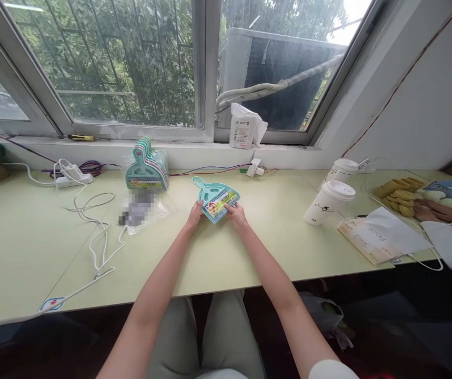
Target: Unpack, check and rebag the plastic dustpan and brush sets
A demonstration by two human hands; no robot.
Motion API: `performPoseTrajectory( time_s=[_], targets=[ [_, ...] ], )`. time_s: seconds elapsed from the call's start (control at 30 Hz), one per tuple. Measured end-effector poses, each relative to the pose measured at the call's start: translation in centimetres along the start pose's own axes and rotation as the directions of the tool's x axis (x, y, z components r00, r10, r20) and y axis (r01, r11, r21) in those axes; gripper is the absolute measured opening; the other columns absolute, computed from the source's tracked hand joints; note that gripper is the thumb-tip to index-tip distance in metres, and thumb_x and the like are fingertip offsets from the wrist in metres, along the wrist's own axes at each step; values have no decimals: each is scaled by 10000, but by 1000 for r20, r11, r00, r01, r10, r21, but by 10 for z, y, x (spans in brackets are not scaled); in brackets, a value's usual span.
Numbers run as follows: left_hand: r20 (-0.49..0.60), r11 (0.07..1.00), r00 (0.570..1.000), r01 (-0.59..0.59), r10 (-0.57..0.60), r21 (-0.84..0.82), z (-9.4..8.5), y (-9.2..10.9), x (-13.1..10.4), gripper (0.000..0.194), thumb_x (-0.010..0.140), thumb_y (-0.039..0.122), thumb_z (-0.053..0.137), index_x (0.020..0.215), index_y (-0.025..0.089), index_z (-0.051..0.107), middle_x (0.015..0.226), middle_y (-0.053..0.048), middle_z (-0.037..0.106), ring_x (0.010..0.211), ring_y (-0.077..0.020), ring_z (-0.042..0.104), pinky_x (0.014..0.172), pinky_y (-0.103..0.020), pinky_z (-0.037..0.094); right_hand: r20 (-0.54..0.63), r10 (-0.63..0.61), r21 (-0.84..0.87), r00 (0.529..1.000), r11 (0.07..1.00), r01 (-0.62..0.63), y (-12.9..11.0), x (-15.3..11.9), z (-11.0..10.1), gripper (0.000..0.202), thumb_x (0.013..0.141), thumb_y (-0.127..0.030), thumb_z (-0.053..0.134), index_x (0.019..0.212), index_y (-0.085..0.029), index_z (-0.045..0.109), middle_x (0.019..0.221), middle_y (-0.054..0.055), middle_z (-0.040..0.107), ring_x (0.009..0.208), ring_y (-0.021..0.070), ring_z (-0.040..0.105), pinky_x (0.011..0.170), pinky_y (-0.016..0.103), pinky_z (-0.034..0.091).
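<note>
A small teal dustpan and brush set (216, 197) with a colourful label is held between my two hands, its looped handle tilted up to the left. My left hand (196, 215) grips its left edge, fingers partly hidden behind it. On the lower right side, my right hand (237, 215) pinches the edge near the label. To the left, a stack of similar dustpan sets (147, 166), teal with some pink, stands in clear plastic wrap against the wall. In front of the stack lies a blurred-out dark item (139, 207) on clear plastic.
White cables (101, 226) and a power strip (73, 178) lie on the left of the table (273, 258). Two white paper cups (328, 202) and a tissue pack (379, 237) stand right. Another person's hand (427, 210) rests beside yellow items (401, 196) at far right.
</note>
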State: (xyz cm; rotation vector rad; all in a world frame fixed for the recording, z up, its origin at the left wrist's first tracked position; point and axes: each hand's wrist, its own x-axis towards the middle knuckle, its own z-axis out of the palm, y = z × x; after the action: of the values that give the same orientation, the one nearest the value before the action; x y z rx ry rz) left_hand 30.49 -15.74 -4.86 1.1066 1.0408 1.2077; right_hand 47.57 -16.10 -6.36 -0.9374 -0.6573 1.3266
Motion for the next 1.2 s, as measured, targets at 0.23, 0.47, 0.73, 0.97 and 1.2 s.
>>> performPoseTrajectory(
  time_s=[0.23, 0.47, 0.73, 0.97, 1.2],
  targets=[
    [-337, 752, 800, -203, 497, 627, -27, 1, -1, 297, 760, 166, 561, 1052, 191, 609, 1461, -138, 349, 1433, -324, 84, 1119, -597, 4, -102, -112, 13, 989, 993, 114, -11, 6, -18, 315, 652, -123, 718, 930, -181, 584, 929, 35, 706, 844, 168, 694, 795, 315, 590],
    [-106, 749, 917, -242, 383, 617, -34, -10, 1, 212, 702, 135, 618, 899, 212, 618, 1119, -139, 623, 1285, -328, 414, 1138, -526, 23, -167, -123, 15, 978, 992, 127, -13, 8, -24, 326, 647, -138, 718, 935, -197, 578, 922, 21, 706, 870, 170, 694, 807, 311, 587],
    [11, 846, 950, -284, 312, 452, -11, -9, -6, 340, 778, 134, 579, 1088, 269, 610, 994, -80, 658, 1077, -281, 569, 1018, -397, 349, -136, -93, 57, 986, 993, 101, -20, 10, -29, 293, 661, -95, 701, 919, -186, 594, 916, 19, 715, 843, 158, 697, 795, 287, 589],
    [-238, 632, 827, -170, 509, 756, -37, -4, 0, 445, 661, 176, 706, 1094, 183, 606, 1321, -181, 474, 1309, -390, 307, 1100, -520, 175, 29, 27, -55, 999, 998, -26, -39, 2, -30, 248, 673, -59, 693, 897, -143, 630, 893, 48, 726, 793, 171, 700, 740, 294, 595],
    [-188, 313, 909, 68, 371, 947, -49, -8, 6, 288, 817, 188, 461, 1001, 141, 677, 1084, -172, 635, 1096, -342, 500, 934, -466, 355, 223, 188, -259, 957, 957, -128, -46, -5, -29, 262, 669, -79, 725, 919, -126, 661, 949, 83, 727, 815, 179, 697, 709, 267, 587]
  ],
)
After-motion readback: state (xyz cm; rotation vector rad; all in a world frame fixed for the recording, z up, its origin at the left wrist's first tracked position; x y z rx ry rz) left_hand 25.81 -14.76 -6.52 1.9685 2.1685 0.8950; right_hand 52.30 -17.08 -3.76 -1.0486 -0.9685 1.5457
